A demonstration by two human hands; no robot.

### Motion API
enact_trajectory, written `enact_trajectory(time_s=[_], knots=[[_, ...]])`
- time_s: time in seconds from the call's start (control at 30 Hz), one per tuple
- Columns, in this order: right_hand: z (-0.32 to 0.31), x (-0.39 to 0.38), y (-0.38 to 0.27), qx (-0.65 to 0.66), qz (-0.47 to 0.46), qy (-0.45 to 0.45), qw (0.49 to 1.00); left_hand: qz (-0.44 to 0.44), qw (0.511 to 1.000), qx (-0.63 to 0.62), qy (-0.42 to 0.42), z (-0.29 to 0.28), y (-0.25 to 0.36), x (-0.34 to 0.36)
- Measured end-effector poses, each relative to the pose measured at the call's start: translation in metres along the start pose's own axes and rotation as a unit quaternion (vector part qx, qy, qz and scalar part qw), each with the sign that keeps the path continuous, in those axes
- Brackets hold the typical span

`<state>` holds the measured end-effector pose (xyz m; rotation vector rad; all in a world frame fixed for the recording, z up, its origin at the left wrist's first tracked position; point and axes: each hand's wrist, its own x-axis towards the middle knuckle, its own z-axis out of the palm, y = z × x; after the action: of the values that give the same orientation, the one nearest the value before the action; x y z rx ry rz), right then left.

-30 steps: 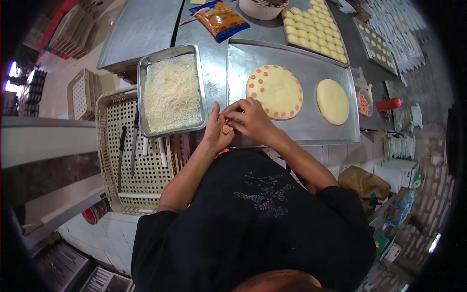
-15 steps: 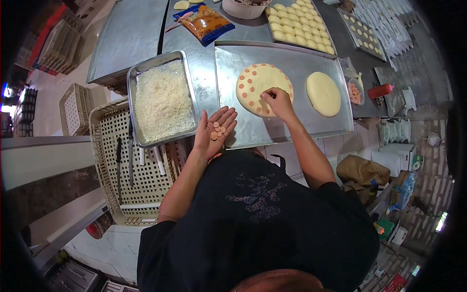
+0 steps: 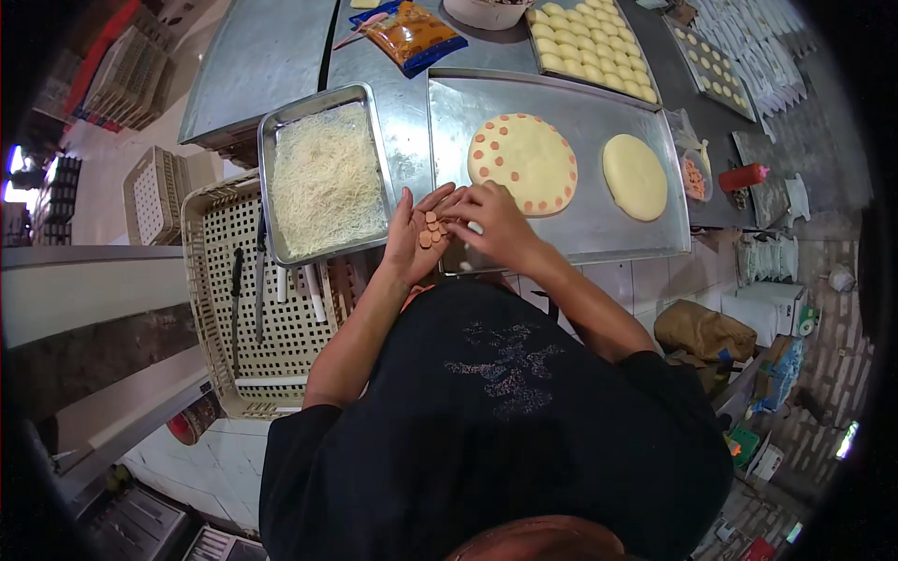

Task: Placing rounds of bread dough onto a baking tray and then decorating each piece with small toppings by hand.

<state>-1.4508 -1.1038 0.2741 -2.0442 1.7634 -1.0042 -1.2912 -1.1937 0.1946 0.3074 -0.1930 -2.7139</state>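
Note:
My left hand (image 3: 404,251) is held palm up, with several thin round sausage slices (image 3: 427,239) lying on it. The fingers of my right hand (image 3: 498,226) are drawn together at that palm, pinching at one of the slices. Just beyond my hands, a large flat dough round (image 3: 541,164) lies on a metal baking tray (image 3: 599,238). Sausage slices ring its edge, and a few more sit inward on its left side. A second, plain dough round (image 3: 636,178) rests at the right end of the same tray.
Left of my hands stands a deep metal pan (image 3: 269,192) of pale shreds (image 3: 329,178), above a plastic crate (image 3: 210,309) holding long-handled tools. Farther back are an orange packet (image 3: 412,35), a white tub (image 3: 486,13) and a tray of dough buns (image 3: 589,47). A red bottle (image 3: 741,176) lies rightward.
My right hand has left the dough round and come back left to the slices in my left palm. Another slice now sits on the dough, inward from the edge. The whole view has shifted slightly.

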Motion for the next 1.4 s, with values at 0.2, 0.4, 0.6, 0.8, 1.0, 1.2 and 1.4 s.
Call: enact_trajectory(time_s=[0.2,0.4,0.6,0.8,1.0,1.2,1.4], knots=[[0.008,-0.011,-0.004,-0.028,0.031,-0.021,0.999,-0.001,1.000,0.005,-0.002,0.003,-0.010,0.000],[-0.017,-0.038,0.056,0.190,0.342,0.108,0.914,0.017,0.999,-0.022,0.033,0.015,-0.006,-0.009],[-0.042,-0.054,0.107,0.085,0.433,0.118,0.889,0.022,0.998,-0.015,0.058,0.016,-0.008,-0.010],[-0.031,-0.055,0.125,-0.084,0.380,0.098,0.916,0.012,0.998,-0.020,0.062,0.020,-0.012,-0.008],[-0.014,-0.043,0.118,-0.180,0.245,0.085,0.949,0.010,0.998,-0.026,0.054,0.017,-0.014,-0.010],[-0.017,-0.038,0.110,-0.155,0.270,0.081,0.947,0.013,0.998,-0.022,0.061,0.017,-0.013,-0.015],[-0.017,-0.030,0.104,-0.107,0.279,0.103,0.949,0.019,0.996,-0.029,0.076,0.022,-0.013,-0.015]])
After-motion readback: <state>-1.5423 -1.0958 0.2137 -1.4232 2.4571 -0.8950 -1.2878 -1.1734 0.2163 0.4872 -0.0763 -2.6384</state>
